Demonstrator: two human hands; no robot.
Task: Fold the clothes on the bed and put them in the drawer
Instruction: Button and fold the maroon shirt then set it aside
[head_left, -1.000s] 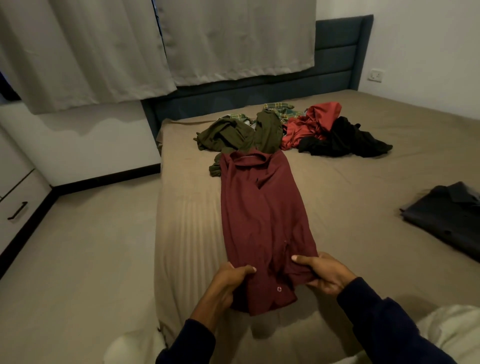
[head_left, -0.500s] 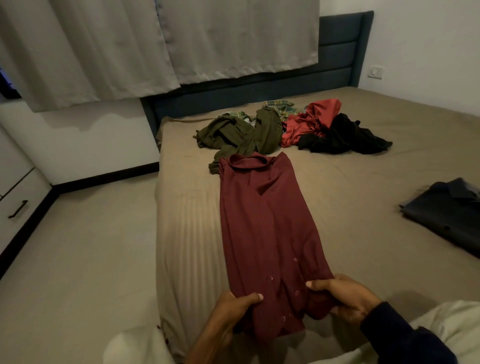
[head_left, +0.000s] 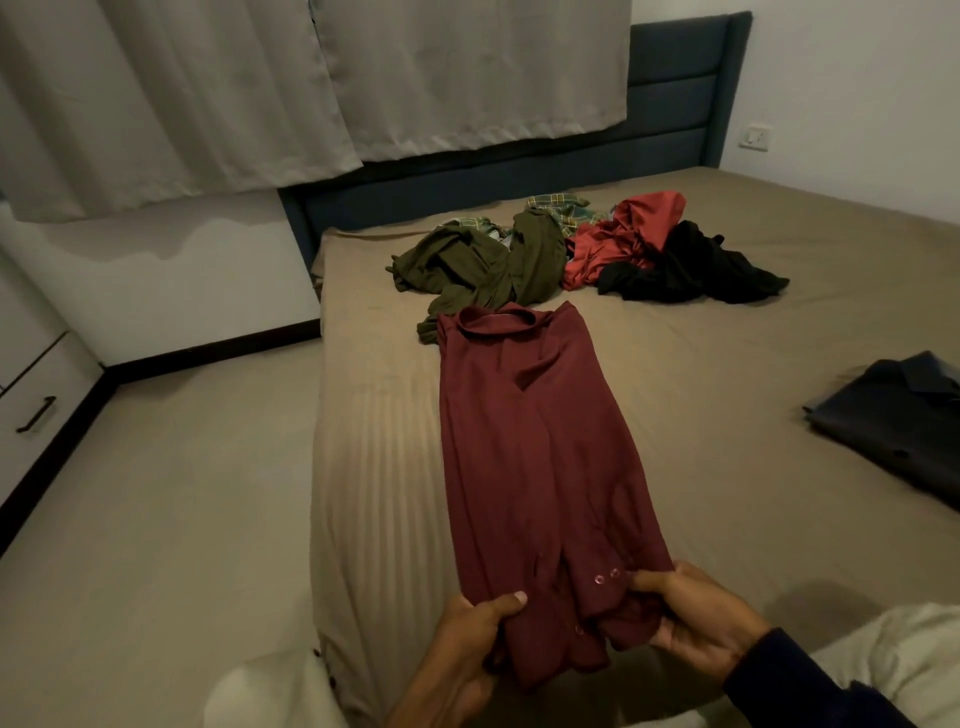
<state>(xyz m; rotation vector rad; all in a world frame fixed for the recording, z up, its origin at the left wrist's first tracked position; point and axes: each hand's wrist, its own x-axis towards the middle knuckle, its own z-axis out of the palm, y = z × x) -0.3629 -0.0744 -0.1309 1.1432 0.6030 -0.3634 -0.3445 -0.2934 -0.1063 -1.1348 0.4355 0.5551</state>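
Note:
A maroon shirt (head_left: 535, 452) lies lengthwise on the tan bed (head_left: 727, 374), folded into a narrow strip with its collar at the far end. My left hand (head_left: 475, 631) grips the shirt's near left corner, thumb on top. My right hand (head_left: 696, 616) holds the near right corner, where the hem bunches and a few buttons show. Behind the collar lies a pile of loose clothes: an olive garment (head_left: 478, 265), a green plaid one (head_left: 563, 205), a red one (head_left: 623, 234) and a black one (head_left: 691, 267). A drawer front with a black handle (head_left: 36, 415) is at the left edge.
A folded dark shirt (head_left: 898, 421) rests on the bed's right side. The dark blue headboard (head_left: 670, 119) stands under grey curtains (head_left: 260, 88). Beige floor (head_left: 156, 493) runs between the bed's left edge and the white cabinet.
Both hands have drawn the shirt's near end toward me and slightly lower, bunching the hem. The collar end has slid a little away from the olive garment.

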